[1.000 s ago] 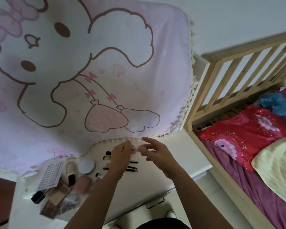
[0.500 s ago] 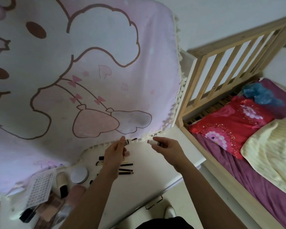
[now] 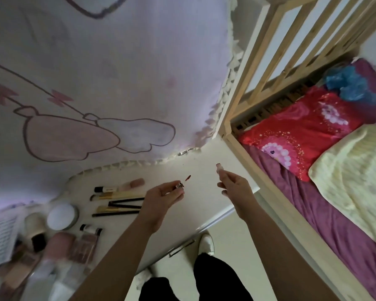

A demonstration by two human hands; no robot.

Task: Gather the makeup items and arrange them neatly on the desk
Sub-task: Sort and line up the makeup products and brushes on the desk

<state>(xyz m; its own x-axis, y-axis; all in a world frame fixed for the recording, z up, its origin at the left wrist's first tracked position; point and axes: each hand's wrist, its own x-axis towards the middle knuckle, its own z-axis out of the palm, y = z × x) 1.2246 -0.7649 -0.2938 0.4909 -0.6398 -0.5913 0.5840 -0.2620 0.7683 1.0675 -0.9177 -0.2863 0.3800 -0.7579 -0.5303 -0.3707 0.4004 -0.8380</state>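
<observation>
1. Since the frame half a second earlier, the left hand (image 3: pixel 164 197) and the right hand (image 3: pixel 234 189) are being drawn wider apart. The thin applicator wand with a reddish tip (image 3: pixel 188 177) is being carried fully clear of the small pale lip-gloss tube (image 3: pixel 220 167).
2. At the far left of the white desk (image 3: pixel 200 205), a blurred cluster of pink and brown palettes (image 3: pixel 83 248) is being left in a loose heap. A round white lidded jar (image 3: pixel 62 216) is lying just beside it.
3. Nearer the middle, a row of gold-handled brushes and black pencils (image 3: pixel 119 202) is being kept side by side.
4. Above the desk, the wand is being pinched at its cap end by the curled fingers of the left hand.
5. Near the desk's right edge, the tube is being gripped in the right hand, with its open end pointing away from the person.
6. To the right, a pale wooden bed frame (image 3: pixel 276 198) is being passed over; no makeup can be made out there.
7. As a judgement, the gloss is being inspected rather than placed. The next move calls for the wand being steered into the narrow mouth, the cap being closed, and the tube being laid beside the row.
</observation>
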